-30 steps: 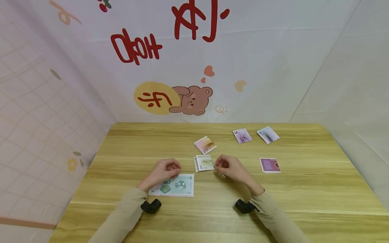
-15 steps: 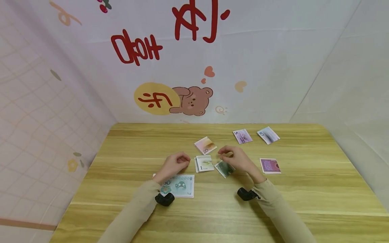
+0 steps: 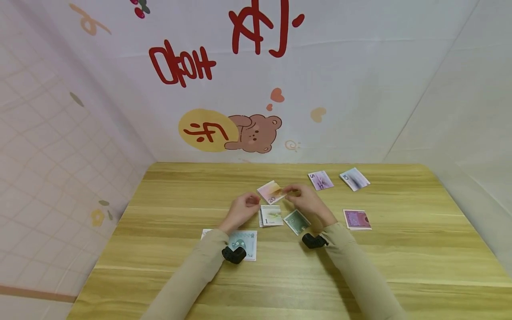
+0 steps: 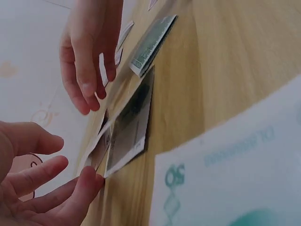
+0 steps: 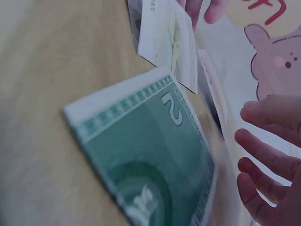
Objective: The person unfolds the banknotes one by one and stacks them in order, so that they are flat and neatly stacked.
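The folded orange-pink 20 note (image 3: pixel 271 192) lies on the table between the two hands. At its right corner is the right hand (image 3: pixel 306 198), fingers bent loosely; in the right wrist view that hand (image 5: pixel 273 155) has parted fingers with nothing between them. Left of the note, the left hand (image 3: pixel 243 210) hovers by the pale folded 1 notes (image 3: pixel 272 216); the left wrist view shows its fingers (image 4: pixel 51 176) relaxed and apart, holding nothing. A green folded 2 note (image 3: pixel 297 222) lies below the right hand. Under the left forearm, the teal 50 notes (image 3: pixel 250 243) are partly hidden.
At the back right lie a purple 5 note (image 3: pixel 321 180) and a bluish 10 note (image 3: pixel 354 179). A magenta folded note (image 3: pixel 357 220) is right of the right forearm. A printed wall sheet (image 3: pixel 352 80) stands behind the wooden table (image 3: pixel 420 249).
Both hands have moved up the table toward the 20 note, the left one also rightward. The right hand has left the green 2 note, which now shows fully. More of the 50 notes is covered.
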### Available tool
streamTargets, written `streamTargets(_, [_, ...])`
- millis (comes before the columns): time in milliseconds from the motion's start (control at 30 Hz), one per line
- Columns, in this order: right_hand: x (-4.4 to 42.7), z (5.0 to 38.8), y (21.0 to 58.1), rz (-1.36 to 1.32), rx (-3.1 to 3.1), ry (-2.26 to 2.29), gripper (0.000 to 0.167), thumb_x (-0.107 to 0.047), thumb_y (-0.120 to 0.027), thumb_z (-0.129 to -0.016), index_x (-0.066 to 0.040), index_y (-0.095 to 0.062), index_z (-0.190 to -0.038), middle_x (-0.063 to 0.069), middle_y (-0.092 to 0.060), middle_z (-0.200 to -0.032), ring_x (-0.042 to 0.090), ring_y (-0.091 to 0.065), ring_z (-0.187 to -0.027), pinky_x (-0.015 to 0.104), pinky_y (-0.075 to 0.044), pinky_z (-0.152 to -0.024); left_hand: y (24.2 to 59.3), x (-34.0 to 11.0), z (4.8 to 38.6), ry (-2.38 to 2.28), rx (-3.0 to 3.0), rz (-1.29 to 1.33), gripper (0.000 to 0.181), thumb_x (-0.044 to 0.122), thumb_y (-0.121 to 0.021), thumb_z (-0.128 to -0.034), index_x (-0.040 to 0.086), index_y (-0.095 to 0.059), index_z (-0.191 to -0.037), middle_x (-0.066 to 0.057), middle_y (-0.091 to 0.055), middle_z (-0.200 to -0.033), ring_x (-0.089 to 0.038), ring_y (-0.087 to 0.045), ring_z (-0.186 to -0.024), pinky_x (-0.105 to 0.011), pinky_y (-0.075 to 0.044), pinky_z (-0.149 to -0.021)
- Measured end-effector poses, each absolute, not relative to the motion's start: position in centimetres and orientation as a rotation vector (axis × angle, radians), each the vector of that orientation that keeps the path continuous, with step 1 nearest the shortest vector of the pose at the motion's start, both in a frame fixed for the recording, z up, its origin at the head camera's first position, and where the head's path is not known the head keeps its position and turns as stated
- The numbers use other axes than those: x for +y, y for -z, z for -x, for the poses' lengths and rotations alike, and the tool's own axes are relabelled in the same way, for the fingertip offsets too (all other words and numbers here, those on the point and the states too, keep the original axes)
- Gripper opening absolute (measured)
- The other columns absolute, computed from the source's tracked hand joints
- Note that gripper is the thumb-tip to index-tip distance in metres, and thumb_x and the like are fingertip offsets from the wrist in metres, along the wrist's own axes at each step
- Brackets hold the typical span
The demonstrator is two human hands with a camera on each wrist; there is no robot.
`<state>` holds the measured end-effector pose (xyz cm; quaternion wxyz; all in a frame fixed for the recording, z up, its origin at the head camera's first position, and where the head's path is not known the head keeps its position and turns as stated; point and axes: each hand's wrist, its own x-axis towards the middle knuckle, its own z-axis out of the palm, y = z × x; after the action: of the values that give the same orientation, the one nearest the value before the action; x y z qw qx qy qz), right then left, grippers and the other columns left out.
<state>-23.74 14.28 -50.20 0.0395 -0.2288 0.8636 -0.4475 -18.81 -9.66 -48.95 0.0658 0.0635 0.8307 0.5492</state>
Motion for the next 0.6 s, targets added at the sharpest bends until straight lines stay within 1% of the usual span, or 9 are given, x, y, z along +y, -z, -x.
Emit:
streamTargets(133, [13.8, 24.6, 50.7, 0.701, 2.657, 1.377, 0.024, 0.001, -0.064, -0.088, 0.007, -0.066, -0.112, 0.020, -0.066, -0.108, 0.034, -0.060, -0.100, 0.046, -0.048, -0.088, 48.9, -9.0, 19.1, -1.668, 2.499, -0.136, 0.026, 0.001, -0.063, -0.0854, -0.005, -0.061, -0.111, -0.022, -0.064, -0.110, -0.032, -0.064, -0.101, -0.039, -0.051, -0.087])
streamTargets(300, [13.4, 25.1, 51.3, 0.659, 2.681, 1.385, 0.026, 0.004, -0.064, -0.086, 0.008, -0.066, -0.112, 0.021, -0.066, -0.107, 0.030, -0.059, -0.092, 0.038, -0.047, -0.079, 48.8, -8.6, 19.6, -1.655, 2.505, -0.042, 0.026, 0.003, -0.061, -0.0838, -0.003, -0.062, -0.109, -0.018, -0.067, -0.105, -0.028, -0.063, -0.099, -0.038, -0.050, -0.085])
streamTargets(367, [13.2, 25.2, 51.5, 0.636, 2.701, 1.385, 0.026, 0.005, -0.064, -0.085, 0.008, -0.067, -0.111, 0.021, -0.067, -0.105, 0.029, -0.058, -0.088, 0.035, -0.046, -0.075, 48.7, -8.6, 19.7, -1.648, 2.491, 0.000, 0.027, 0.004, -0.060, -0.0844, -0.002, -0.062, -0.110, -0.016, -0.067, -0.105, -0.027, -0.062, -0.100, -0.037, -0.050, -0.084])
streamTargets(533, [12.8, 25.3, 51.7, 0.575, 2.738, 1.413, 0.025, 0.008, -0.065, -0.081, 0.010, -0.067, -0.106, 0.020, -0.067, -0.093, 0.028, -0.059, -0.081, 0.034, -0.048, -0.072, 48.3, -8.5, 19.9, -1.677, 2.415, 0.040, 0.031, 0.007, -0.058, -0.0853, -0.001, -0.060, -0.115, -0.018, -0.065, -0.110, -0.028, -0.060, -0.102, -0.035, -0.048, -0.083])
streamTargets(600, [12.7, 25.2, 51.8, 0.548, 2.743, 1.442, 0.024, 0.009, -0.066, -0.080, 0.011, -0.068, -0.104, 0.019, -0.066, -0.088, 0.027, -0.058, -0.079, 0.033, -0.047, -0.070, 48.2, -8.5, 20.1, -1.710, 2.372, 0.050, 0.035, 0.007, -0.057, -0.0845, -0.002, -0.058, -0.118, -0.019, -0.065, -0.110, -0.027, -0.059, -0.100, -0.034, -0.046, -0.081])
